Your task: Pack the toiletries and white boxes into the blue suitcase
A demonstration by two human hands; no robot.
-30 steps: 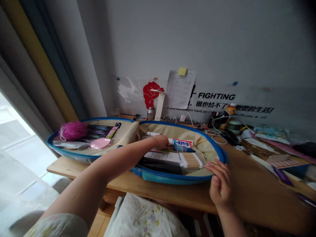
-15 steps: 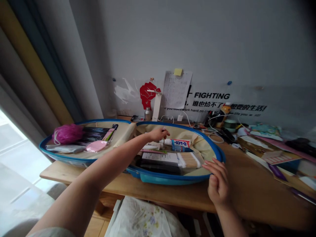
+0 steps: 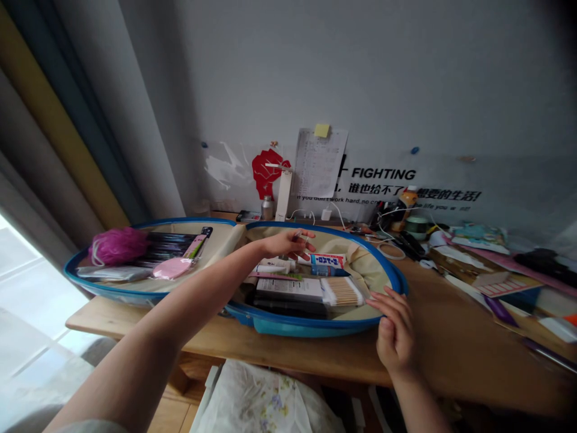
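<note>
An oval blue-rimmed zip case (image 3: 392, 264) lies unfolded in two beige-lined halves. My left hand (image 3: 291, 243) hangs over the right half with its fingers apart; nothing can be made out in it. Below it are a toothpaste box (image 3: 327, 261), a blue tube (image 3: 328, 272), a white tube partly hidden by the hand, and a pink-and-green strip (image 3: 279, 276). Nearer me lie a black-and-white box (image 3: 291, 288) and a pack of cotton swabs (image 3: 345, 291). My right hand (image 3: 396, 325) rests with outstretched fingers across the case's right rim, thumb outside.
In the left half are a purple bath puff (image 3: 119, 245), black items in clear wrap (image 3: 169, 248), a pink oval (image 3: 172, 268) and a clear packet (image 3: 112, 273). A white lamp (image 3: 283, 195) and metal bottle (image 3: 267, 207) stand behind. Papers and a purple-handled tool (image 3: 500, 311) clutter the right.
My left hand's fingers have spread from a closer, pinched-looking pose, and the hand has dipped slightly. My right hand stays at the rim. The whole view has shifted a little.
</note>
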